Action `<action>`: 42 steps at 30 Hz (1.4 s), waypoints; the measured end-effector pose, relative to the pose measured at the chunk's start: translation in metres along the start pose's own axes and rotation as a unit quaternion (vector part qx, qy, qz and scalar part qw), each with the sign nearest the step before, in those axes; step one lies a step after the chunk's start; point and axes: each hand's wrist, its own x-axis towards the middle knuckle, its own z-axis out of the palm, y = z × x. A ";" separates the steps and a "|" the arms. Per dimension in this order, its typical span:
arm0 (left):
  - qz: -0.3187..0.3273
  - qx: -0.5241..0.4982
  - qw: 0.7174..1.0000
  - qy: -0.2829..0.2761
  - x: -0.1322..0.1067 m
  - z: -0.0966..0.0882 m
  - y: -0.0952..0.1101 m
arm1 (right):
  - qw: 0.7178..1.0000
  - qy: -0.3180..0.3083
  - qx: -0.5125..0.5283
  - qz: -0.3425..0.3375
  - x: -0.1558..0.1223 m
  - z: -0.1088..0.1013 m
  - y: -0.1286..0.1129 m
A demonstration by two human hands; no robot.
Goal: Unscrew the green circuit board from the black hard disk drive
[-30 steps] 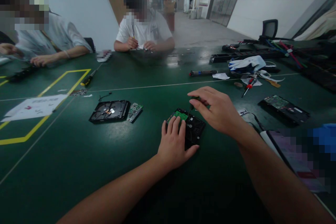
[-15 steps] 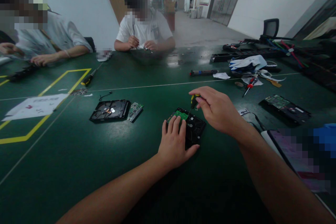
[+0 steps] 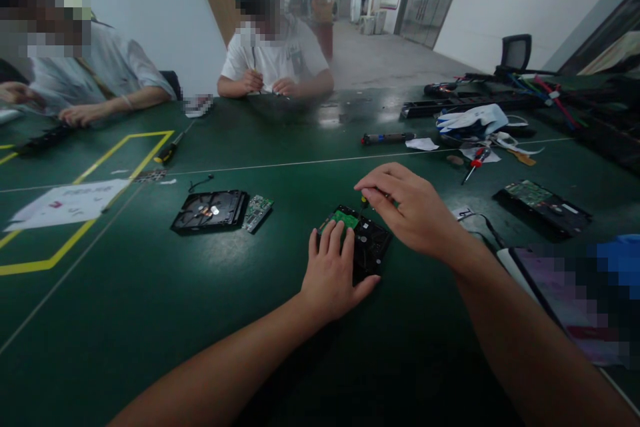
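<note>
My left hand [image 3: 331, 267] lies across a black hard drive [image 3: 374, 240] with its fingers spread and its thumb along the near edge, covering part of the casing. A green circuit board [image 3: 345, 215] shows beyond those fingertips. Above the drive's far side, my right hand [image 3: 407, 210] is closed around a yellow-and-black screwdriver [image 3: 365, 202]. The handle is mostly hidden by the fingers. Its shaft points down at the drive near the board; whether the tip sits in a screw is too small to tell.
To the left lie another hard drive [image 3: 210, 211] and a loose circuit board [image 3: 258, 213]. A third drive [image 3: 545, 208] rests at right, near a red screwdriver [image 3: 477, 163] and gloves [image 3: 473, 121]. Another yellow-black screwdriver [image 3: 169, 149] lies farther left. Two people sit across the table.
My right hand has shifted slightly left and its fingers have turned around the screwdriver, so less of the handle shows. My left hand and the drive have not moved.
</note>
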 end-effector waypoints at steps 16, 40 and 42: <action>-0.004 -0.005 1.000 -0.005 0.000 -0.002 0.000 | 1.000 -0.002 0.015 0.017 0.000 0.001 0.000; -0.005 -0.003 1.000 -0.012 0.001 -0.003 0.001 | 0.998 0.000 0.005 0.070 -0.002 0.003 0.004; -0.004 -0.002 1.000 -0.013 0.001 -0.002 0.000 | 0.997 0.001 0.005 0.071 -0.002 0.004 0.004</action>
